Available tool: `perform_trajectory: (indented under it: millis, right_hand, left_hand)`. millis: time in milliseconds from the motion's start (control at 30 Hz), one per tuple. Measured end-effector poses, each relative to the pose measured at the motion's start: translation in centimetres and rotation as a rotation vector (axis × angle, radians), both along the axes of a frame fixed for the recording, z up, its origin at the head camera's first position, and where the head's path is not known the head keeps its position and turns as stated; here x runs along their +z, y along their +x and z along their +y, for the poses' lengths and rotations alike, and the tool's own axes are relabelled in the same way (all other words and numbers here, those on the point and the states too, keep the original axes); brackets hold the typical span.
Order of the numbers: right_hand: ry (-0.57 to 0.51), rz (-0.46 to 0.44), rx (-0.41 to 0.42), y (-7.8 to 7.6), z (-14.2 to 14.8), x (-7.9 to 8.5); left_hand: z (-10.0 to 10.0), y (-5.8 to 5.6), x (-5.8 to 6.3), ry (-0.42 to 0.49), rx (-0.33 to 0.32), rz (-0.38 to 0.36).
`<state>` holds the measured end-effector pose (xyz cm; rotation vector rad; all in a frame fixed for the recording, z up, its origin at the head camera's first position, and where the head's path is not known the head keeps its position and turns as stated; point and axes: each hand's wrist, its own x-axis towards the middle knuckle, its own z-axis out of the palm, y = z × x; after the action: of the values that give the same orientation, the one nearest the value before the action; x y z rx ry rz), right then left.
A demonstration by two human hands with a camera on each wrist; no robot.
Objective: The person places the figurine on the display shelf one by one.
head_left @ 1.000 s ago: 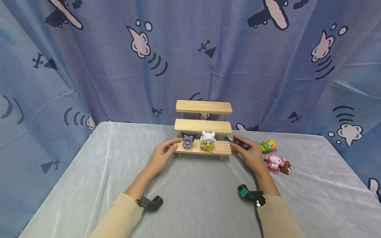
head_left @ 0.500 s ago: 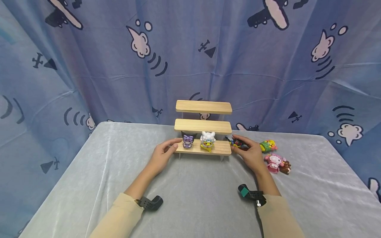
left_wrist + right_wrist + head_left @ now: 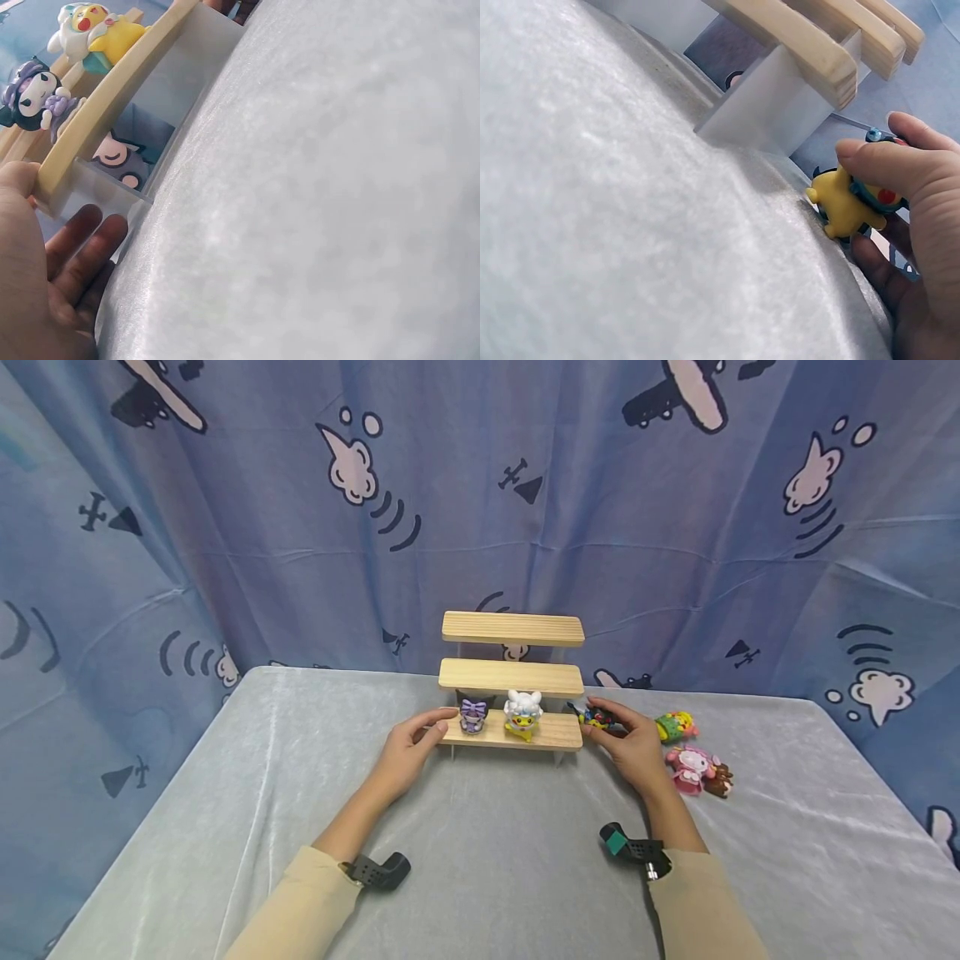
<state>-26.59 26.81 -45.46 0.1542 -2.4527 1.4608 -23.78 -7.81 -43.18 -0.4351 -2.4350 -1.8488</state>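
Note:
A three-tier wooden display stand (image 3: 512, 676) with clear supports stands at the table's far side. My left hand (image 3: 403, 752) holds the left end of its lowest board, thumb at the wood and other fingers below it in the left wrist view. On that board a purple-bowed figurine (image 3: 473, 716) and a white-hooded yellow figurine (image 3: 522, 715) stand upright. Just off the board's right end, my right hand (image 3: 632, 745) pinches another yellow figurine (image 3: 844, 204) with dark blue and red parts, low over the cloth in the right wrist view; the palm side hides part of it.
Right of my right hand lie a green-and-yellow figurine (image 3: 677, 727), a pink-and-white figurine (image 3: 690, 770) and a brown one (image 3: 720, 780). A grey velvety cloth (image 3: 495, 860) covers the table. Behind it hangs a blue patterned curtain (image 3: 480, 510).
The figurine in my right hand has turned a little between the fingers beside the board's right end. My left hand and the stand look the same.

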Motion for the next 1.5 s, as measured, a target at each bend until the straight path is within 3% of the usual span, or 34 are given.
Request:
perform_trajectory:
  millis: [1133, 1367, 1500]
  right_hand:
    - [0.033, 0.019, 0.002, 0.4, -0.5, 0.6]
    - [0.021, -0.004, -0.007, 0.8, -1.0, 1.4]
    - [-0.051, -0.038, -0.029, 0.4, -0.7, 1.0]
  left_hand:
    - [0.0, 0.0, 0.0, -0.006, -0.001, 0.003]
    - [0.0, 0.1, 0.1, -0.011, -0.002, 0.001]
    - [-0.1, 0.1, 0.2, -0.009, -0.004, 0.002]
